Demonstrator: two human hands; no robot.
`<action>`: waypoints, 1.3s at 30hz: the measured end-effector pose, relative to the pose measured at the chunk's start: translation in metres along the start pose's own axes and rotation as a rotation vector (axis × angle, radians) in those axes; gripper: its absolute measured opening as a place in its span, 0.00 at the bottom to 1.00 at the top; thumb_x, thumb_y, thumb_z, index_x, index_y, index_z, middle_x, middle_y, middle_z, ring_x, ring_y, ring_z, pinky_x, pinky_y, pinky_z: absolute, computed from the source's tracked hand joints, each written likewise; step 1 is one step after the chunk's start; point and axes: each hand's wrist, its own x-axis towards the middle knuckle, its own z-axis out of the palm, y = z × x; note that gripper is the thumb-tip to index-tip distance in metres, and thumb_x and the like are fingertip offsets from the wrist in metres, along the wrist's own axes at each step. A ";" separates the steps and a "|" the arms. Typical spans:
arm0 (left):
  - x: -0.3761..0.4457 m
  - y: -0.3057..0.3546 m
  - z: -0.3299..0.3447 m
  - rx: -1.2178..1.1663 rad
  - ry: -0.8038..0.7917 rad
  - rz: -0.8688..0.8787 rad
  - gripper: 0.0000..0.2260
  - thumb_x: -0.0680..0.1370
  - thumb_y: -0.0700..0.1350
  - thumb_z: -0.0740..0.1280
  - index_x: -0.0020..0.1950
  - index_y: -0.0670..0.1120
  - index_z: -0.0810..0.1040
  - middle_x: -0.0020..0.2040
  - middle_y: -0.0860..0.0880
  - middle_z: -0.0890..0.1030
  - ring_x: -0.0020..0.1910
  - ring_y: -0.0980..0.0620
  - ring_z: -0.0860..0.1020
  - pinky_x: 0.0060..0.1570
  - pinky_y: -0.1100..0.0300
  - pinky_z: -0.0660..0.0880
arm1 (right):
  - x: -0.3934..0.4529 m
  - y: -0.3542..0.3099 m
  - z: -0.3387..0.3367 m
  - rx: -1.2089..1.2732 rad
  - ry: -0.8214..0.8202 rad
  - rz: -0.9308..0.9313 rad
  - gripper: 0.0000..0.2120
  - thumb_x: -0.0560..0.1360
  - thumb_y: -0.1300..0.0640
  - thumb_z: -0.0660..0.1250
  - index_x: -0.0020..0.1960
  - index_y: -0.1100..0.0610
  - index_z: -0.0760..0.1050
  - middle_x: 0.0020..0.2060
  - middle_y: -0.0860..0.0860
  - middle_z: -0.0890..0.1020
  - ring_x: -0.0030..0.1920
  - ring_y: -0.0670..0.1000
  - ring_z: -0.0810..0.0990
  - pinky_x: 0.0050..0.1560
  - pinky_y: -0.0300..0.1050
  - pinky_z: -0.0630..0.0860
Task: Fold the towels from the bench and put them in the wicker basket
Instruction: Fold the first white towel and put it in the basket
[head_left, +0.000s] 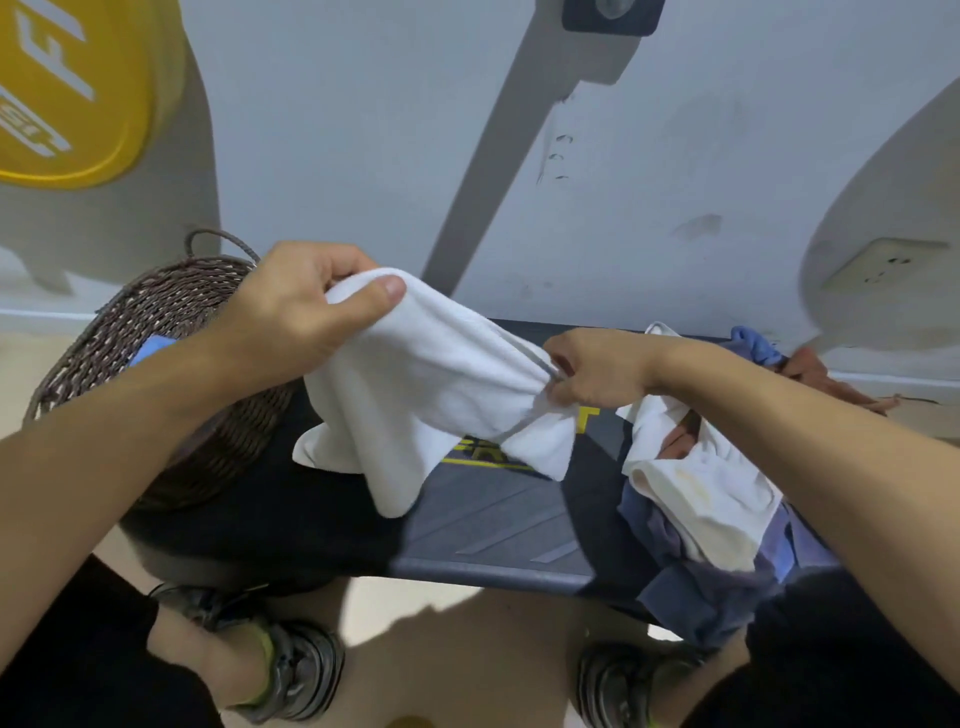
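A white towel (431, 384) hangs stretched between my two hands above the dark bench (498, 525). My left hand (306, 306) grips its upper left end, thumb on top. My right hand (597, 369) pinches the bunched right end lower down. Two loose corners of the towel droop toward the bench. The brown wicker basket (156, 317) stands on the bench's left end, partly hidden by my left forearm, with a bit of blue cloth (150, 348) showing inside. A heap of white, blue and rust-coloured towels (701, 488) lies on the bench's right end under my right forearm.
A grey wall with painted shapes and a yellow disc (67, 88) rises right behind the bench. A wall socket (878, 265) sits at the right. My two shoes (291, 670) stand on the pale floor in front of the bench.
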 end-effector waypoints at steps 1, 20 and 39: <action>-0.001 0.000 -0.003 0.022 0.017 0.004 0.16 0.74 0.58 0.66 0.41 0.45 0.81 0.33 0.44 0.78 0.32 0.56 0.72 0.33 0.59 0.67 | 0.001 0.004 0.000 -0.045 -0.018 0.026 0.10 0.73 0.58 0.66 0.37 0.54 0.66 0.34 0.50 0.74 0.36 0.54 0.71 0.35 0.47 0.67; -0.011 -0.047 0.023 0.463 -0.470 -0.144 0.38 0.69 0.65 0.71 0.73 0.52 0.63 0.67 0.53 0.72 0.64 0.59 0.73 0.65 0.57 0.71 | -0.023 -0.007 -0.035 0.786 0.202 -0.082 0.10 0.74 0.59 0.73 0.50 0.66 0.80 0.42 0.62 0.82 0.41 0.54 0.77 0.43 0.50 0.73; -0.016 0.030 0.030 -0.423 -0.243 -0.065 0.11 0.77 0.49 0.69 0.49 0.41 0.82 0.40 0.46 0.85 0.36 0.54 0.80 0.36 0.62 0.76 | -0.041 -0.040 0.000 0.731 -0.011 -0.314 0.19 0.68 0.61 0.79 0.58 0.58 0.80 0.51 0.52 0.85 0.56 0.51 0.82 0.53 0.36 0.77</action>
